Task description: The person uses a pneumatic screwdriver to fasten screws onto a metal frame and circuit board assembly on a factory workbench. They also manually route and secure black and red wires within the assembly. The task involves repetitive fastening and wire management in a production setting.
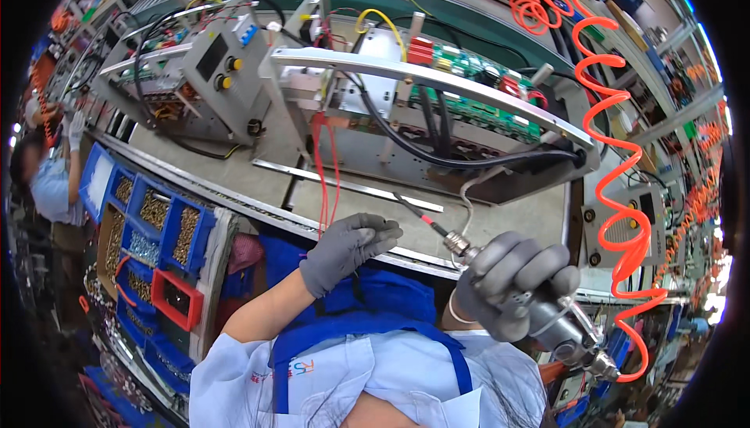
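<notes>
My right hand point(516, 283), in a grey glove, is wrapped round a pneumatic screwdriver point(564, 333). Its long bit point(418, 217) points up and to the left, toward the open metal chassis point(461, 174), and ends short of it. My left hand point(349, 250), gloved too, is held in front of the chassis with thumb and fingertips pressed together. Whatever it may pinch is too small to make out. Inside the chassis are a green circuit board point(469, 76), black cables point(441, 127) and a white panel point(371, 76). Two red wires point(326, 186) hang down its front near my left hand.
A coiled orange air hose point(625, 154) runs from above to the screwdriver's rear. Another unit with yellow knobs point(228, 74) stands left of the chassis. Blue bins point(190, 225) of screws and a red box point(178, 300) lie at left. A co-worker point(58, 182) is at the far left.
</notes>
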Motion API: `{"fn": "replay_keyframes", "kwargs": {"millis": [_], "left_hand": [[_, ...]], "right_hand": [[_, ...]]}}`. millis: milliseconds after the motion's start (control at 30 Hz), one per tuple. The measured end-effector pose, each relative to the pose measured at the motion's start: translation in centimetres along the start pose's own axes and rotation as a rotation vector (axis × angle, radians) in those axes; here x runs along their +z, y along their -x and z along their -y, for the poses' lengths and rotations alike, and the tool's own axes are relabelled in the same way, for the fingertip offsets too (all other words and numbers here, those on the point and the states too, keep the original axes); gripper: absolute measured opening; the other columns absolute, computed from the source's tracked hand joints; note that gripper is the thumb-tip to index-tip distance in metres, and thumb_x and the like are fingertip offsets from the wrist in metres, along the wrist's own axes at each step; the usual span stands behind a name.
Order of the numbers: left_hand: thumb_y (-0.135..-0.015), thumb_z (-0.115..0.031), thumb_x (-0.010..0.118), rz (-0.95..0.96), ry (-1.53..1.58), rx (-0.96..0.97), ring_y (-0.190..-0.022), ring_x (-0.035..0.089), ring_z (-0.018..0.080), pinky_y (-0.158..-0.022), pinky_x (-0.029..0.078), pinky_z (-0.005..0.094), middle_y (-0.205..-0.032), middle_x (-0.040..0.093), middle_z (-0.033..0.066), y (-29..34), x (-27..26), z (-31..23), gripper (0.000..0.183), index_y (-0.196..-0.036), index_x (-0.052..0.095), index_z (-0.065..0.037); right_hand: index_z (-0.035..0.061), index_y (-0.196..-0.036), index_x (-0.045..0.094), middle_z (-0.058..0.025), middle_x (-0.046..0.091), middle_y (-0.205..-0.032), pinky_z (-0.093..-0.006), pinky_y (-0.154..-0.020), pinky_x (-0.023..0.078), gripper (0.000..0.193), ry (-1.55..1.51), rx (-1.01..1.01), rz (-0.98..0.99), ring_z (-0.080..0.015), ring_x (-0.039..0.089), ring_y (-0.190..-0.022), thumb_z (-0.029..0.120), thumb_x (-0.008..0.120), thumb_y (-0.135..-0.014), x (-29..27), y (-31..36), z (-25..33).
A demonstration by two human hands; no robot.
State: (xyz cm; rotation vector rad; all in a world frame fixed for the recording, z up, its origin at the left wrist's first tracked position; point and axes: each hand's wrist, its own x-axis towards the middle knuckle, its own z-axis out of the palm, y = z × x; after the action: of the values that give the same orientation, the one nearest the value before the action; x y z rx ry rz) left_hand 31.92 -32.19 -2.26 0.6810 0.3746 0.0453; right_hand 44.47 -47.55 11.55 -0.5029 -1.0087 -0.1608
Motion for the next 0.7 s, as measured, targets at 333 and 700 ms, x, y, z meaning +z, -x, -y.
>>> {"fn": "replay_keyframes", "kwargs": {"millis": [333, 700], "left_hand": [[-0.096, -0.038, 0.058, -0.004, -0.109, 0.209, -0.069, 0.065, 0.0129, -0.050, 0.049, 0.0192, -0.102, 0.065, 0.0126, 0.7, 1.3, -5.0, 0.043, -0.115, 0.054, 0.000], [-0.097, -0.028, 0.059, -0.046, 0.053, 0.155, -0.062, 0.053, 0.0055, -0.050, 0.042, 0.0184, -0.086, 0.063, 0.0036, 1.4, 4.2, -6.0, 0.033, -0.114, 0.060, 0.000]], "right_hand": [[0.0040, -0.128, 0.046, -0.0066, 0.049, -0.076, -0.0354, -0.047, 0.055, 0.050, -0.045, 0.058, 0.062, -0.0171, 0.058, -0.051, 0.007, 0.068, -0.083, 2.1, 0.9, -1.4], [0.0052, -0.129, 0.045, -0.0053, 0.046, -0.077, -0.0375, -0.054, 0.055, 0.048, -0.013, 0.049, 0.065, -0.0155, 0.054, -0.048, 0.007, 0.066, -0.085, 2.0, 1.0, -1.6]]}}
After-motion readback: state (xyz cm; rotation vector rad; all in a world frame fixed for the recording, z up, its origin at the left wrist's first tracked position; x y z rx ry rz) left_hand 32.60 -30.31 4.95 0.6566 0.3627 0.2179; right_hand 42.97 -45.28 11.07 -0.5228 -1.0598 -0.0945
